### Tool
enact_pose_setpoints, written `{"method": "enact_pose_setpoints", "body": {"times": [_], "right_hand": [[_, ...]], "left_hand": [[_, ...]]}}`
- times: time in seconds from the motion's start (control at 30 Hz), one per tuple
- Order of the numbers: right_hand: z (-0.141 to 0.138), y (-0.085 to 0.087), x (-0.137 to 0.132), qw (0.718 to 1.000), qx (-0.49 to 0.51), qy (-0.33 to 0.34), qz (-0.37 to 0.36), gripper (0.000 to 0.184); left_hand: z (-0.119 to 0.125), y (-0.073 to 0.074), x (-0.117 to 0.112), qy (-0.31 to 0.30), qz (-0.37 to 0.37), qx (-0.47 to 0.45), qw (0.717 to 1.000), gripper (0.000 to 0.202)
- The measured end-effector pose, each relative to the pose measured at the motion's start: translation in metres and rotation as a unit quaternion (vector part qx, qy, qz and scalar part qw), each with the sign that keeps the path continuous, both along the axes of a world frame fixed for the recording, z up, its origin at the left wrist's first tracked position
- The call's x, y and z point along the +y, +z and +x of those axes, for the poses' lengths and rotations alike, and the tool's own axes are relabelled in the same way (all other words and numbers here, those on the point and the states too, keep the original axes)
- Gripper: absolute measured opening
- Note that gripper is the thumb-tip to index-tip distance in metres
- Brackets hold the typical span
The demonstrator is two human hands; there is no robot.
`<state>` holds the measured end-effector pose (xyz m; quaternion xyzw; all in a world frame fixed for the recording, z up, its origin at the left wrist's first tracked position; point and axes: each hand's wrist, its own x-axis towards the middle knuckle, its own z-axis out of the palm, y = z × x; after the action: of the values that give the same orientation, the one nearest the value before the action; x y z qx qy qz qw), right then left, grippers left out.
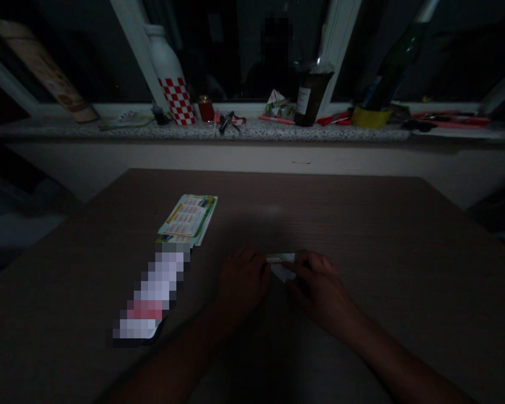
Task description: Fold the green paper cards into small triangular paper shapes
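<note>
Your left hand [242, 280] and right hand [320, 289] each pinch one end of a small pale card [281, 268] with curled fingers, low on the table [362, 224] at the frame's lower centre. A printed leaflet [189, 219] lies well apart, left of centre.

card [281, 268] on table [362, 224] — leaflets [189, 219] left, sill [278, 132] behind

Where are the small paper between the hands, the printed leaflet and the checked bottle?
small paper [281, 270], head view, its pale middle.
printed leaflet [188, 217], head view, centre of the top sheet.
checked bottle [177, 102], head view, its red-and-white checked band.
</note>
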<state>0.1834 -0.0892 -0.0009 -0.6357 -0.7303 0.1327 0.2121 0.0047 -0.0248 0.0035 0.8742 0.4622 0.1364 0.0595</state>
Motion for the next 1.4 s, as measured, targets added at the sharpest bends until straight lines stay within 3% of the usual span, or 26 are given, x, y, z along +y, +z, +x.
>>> {"method": "enact_pose_setpoints", "body": {"times": [0.2, 0.67, 0.93, 1.13, 1.23, 1.4], "right_hand": [[0.000, -0.001, 0.000, 1.000, 0.004, -0.001, -0.001, 0.041], [0.004, 0.001, 0.000, 1.000, 0.011, 0.019, 0.003, 0.042], [0.010, -0.002, 0.000, 0.999, 0.029, 0.041, 0.007, 0.046], [0.012, -0.003, 0.002, 0.999, 0.022, 0.045, 0.002, 0.051], [0.011, -0.004, 0.002, 0.999, 0.019, 0.042, 0.008, 0.051], [0.010, -0.003, 0.001, 0.999, 0.017, 0.037, 0.012, 0.050]], "left_hand": [[0.001, 0.006, -0.004, 0.011, -0.014, 0.012, 1.000, 0.019], [0.010, 0.007, -0.014, 0.028, -0.025, 0.037, 0.999, 0.038], [0.008, 0.008, -0.008, 0.031, -0.033, 0.029, 0.999, 0.038], [0.006, 0.005, -0.004, -0.039, -0.049, -0.020, 0.998, 0.014], [0.007, 0.002, -0.006, -0.067, -0.052, -0.029, 0.996, 0.014], [0.009, 0.005, -0.010, -0.059, -0.054, -0.027, 0.996, 0.019]]}}
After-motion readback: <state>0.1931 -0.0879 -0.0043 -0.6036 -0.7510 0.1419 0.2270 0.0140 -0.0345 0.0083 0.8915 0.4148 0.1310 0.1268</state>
